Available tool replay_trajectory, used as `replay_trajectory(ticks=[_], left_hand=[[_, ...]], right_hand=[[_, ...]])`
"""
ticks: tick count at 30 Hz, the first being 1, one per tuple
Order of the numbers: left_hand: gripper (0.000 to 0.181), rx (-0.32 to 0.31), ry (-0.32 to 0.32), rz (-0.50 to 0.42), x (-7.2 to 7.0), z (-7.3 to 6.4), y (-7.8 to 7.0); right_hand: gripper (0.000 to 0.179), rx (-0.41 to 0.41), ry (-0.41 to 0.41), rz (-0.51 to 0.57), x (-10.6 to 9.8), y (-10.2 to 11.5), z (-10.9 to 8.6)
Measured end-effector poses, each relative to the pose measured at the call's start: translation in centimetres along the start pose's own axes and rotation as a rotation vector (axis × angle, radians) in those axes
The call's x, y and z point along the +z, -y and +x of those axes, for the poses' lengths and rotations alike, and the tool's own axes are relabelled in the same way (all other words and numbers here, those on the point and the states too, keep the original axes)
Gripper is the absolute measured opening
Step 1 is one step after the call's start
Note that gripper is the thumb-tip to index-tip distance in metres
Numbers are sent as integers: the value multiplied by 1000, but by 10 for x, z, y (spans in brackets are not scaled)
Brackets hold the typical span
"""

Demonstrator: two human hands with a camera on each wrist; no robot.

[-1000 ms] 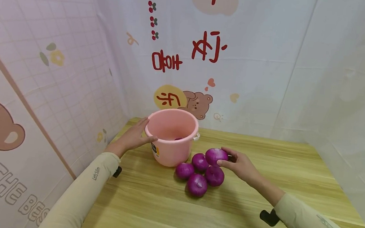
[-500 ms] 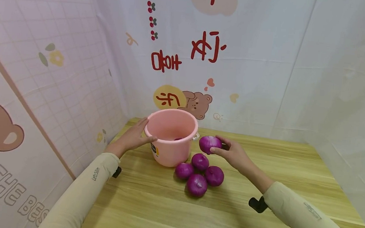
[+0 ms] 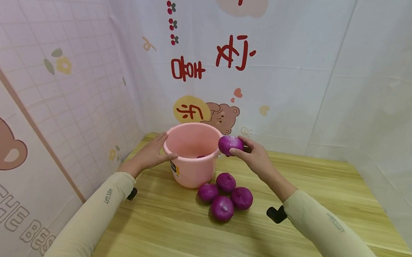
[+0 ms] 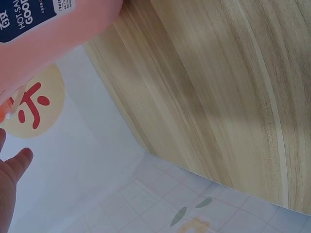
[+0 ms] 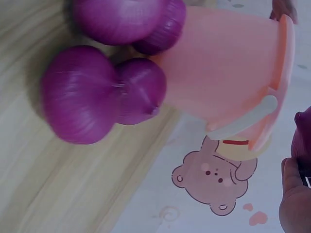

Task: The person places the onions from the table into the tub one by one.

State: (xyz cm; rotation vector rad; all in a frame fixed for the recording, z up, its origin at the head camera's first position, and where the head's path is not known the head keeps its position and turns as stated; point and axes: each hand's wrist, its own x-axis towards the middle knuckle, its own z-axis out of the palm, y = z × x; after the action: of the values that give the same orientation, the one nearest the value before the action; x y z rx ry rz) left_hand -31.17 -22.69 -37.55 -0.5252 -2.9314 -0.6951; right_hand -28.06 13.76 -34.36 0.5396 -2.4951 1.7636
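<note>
In my head view, the largest thing is the printed cloth backdrop, which stands behind and on both sides of the wood-grain table. Two sleeved forearms come in from the bottom: the left forearm leans up toward the right, while the right forearm slants up toward the left, with its wrist raised above the table. The pink plastic bucket stands upright at the far part of the table, left of the middle. On its left side I see the left hand, which rests on the rim with thumb and fingers apart, the thumb stretched over the near edge and the fingers along the left edge. The right hand is clamped on a red onion, the thumb on the near side and the fingers on the far side. This onion is in the air beside the bucket's right rim, and my right wrist view shows a gap between them. Below it, four loose red onions lie close together on the table, near the bucket's base. The smallest is a purple piece inside the bucket, mostly hidden by the near rim.
</note>
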Motion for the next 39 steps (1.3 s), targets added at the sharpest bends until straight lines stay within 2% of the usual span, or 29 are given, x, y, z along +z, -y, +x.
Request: replay_trajectory(ticks=[6,14,30,39], left_hand=[[104,2,1,0,-1,-1,-2],[104,-9,4,0,0,-2,0],[106,-37,10,2,0,-1,-1],[106,-28,3,7,-2,0,-2]], right_hand=[[70,-14,-22,-1,9,11,16],[70,8,-50,8,28,24,35],[55,-7,-81,54,72,29,64],[69,67,-92,17,86,21,71]])
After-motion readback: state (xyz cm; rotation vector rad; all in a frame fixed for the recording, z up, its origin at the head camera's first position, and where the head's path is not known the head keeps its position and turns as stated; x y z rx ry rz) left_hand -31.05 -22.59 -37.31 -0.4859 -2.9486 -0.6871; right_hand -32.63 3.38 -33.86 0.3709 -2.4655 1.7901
